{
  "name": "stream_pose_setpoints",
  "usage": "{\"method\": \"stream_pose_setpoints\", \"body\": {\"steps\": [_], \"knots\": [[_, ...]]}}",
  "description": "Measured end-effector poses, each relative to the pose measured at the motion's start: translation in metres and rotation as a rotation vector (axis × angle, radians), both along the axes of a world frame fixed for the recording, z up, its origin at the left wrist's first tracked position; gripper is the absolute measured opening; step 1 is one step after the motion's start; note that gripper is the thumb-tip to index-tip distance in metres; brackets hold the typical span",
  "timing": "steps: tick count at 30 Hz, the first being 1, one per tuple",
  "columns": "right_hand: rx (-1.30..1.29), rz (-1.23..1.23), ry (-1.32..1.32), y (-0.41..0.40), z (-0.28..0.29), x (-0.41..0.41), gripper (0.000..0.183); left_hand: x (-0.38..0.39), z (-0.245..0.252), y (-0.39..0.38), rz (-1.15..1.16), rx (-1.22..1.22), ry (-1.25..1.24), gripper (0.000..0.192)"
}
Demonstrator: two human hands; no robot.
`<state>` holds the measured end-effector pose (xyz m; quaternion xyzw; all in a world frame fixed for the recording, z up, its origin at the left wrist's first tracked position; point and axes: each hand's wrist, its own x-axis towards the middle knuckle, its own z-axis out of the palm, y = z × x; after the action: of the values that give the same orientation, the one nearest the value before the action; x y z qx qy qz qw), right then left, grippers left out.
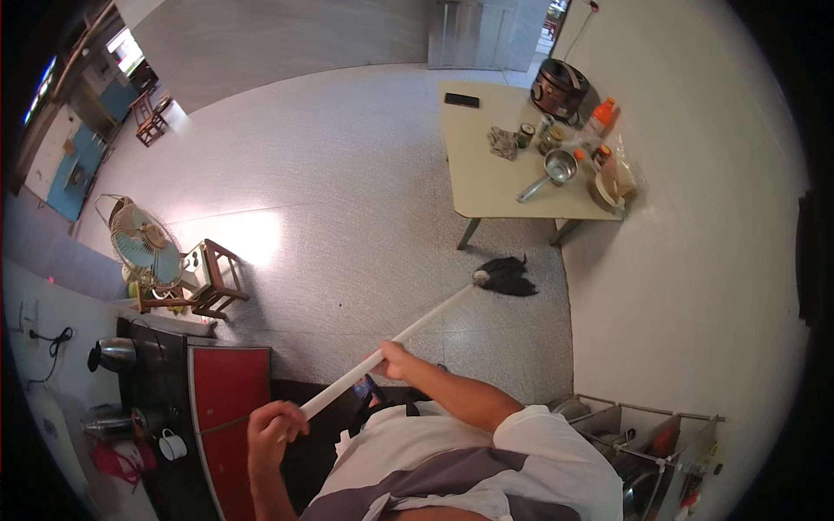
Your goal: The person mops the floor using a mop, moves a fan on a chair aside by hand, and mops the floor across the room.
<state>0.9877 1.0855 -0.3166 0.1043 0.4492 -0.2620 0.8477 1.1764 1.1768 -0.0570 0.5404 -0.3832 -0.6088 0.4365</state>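
A mop with a long white handle (427,319) slants across the view from lower left to upper right. Its dark, stringy head (505,276) lies flat on the speckled floor, just in front of the table. Around the upper end of the handle my left hand (277,420) is closed, near the red cabinet. Further down, my right hand (393,360) grips the handle around its middle, with that arm reaching across in front of my body.
A cream table (482,182) against the right wall bears a saucepan (560,167), a rice cooker (560,90), jars and bottles. At left, an electric fan (146,244) stands by a wooden stool (221,277). A red-fronted cabinet (231,391) and a rack (619,430) flank me.
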Motion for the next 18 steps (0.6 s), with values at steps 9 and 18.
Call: {"method": "stream_pose_setpoints", "body": {"steps": [9, 18], "knots": [[-0.094, 0.081, -0.156, -0.029, 0.041, 0.098, 0.014, 0.011, 0.045, 0.041, -0.166, -0.285, -0.548, 0.019], [0.037, -0.306, -0.455, -0.045, 0.074, 0.087, 0.014, -0.002, 0.076, 0.026, -0.362, -0.606, -0.581, 0.022]]}}
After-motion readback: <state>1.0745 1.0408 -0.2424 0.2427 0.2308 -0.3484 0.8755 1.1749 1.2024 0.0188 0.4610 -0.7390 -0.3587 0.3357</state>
